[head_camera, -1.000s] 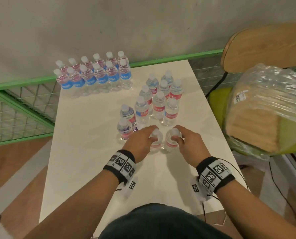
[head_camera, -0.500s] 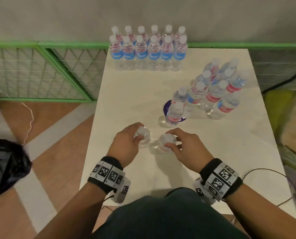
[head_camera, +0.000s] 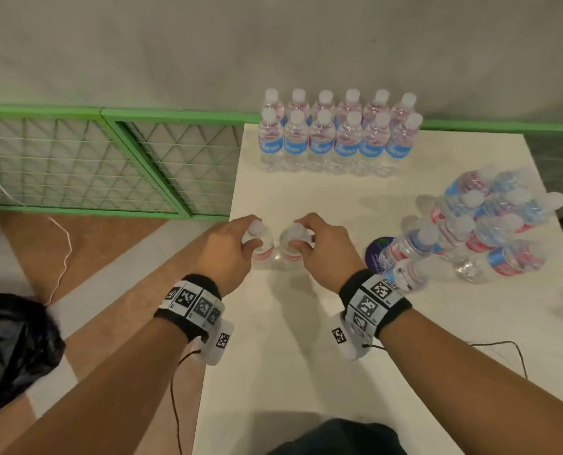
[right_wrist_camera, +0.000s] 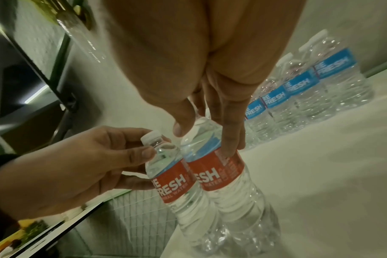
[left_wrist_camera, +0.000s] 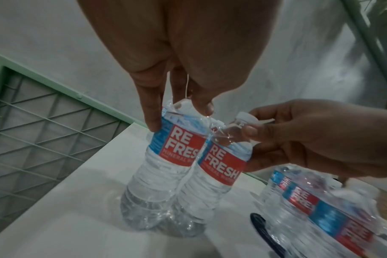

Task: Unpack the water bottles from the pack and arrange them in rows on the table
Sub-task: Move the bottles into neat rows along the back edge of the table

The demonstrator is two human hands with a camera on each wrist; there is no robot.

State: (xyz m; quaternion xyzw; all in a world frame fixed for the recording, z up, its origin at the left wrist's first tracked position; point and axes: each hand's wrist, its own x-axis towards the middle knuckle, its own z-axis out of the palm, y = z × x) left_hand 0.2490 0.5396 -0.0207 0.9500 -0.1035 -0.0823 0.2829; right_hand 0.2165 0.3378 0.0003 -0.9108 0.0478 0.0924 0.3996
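Observation:
Two small water bottles with red-and-blue labels stand side by side, touching, near the left edge of the white table [head_camera: 306, 372]. My left hand [head_camera: 249, 237] grips the left bottle [head_camera: 263, 255] around its neck and shoulder. My right hand [head_camera: 303, 236] holds the right bottle [head_camera: 289, 256] the same way. The left wrist view shows the left bottle [left_wrist_camera: 166, 165] under my fingers and the right bottle [left_wrist_camera: 219, 167] pinched below its cap. Two tidy rows of bottles [head_camera: 336, 142] stand at the table's far edge. A loose cluster of bottles [head_camera: 490, 224] fills the right side.
A dark round disc [head_camera: 376, 254] lies under the cluster's near bottles. A green mesh fence [head_camera: 76, 159] runs along the floor left of the table. A black bag [head_camera: 10, 349] sits on the floor at the left. Thin cables trail from both wristbands.
Both hands have carried their bottles away from the loose cluster, leftward to the table's left edge. The head view has swung left, so the cluster now lies far right.

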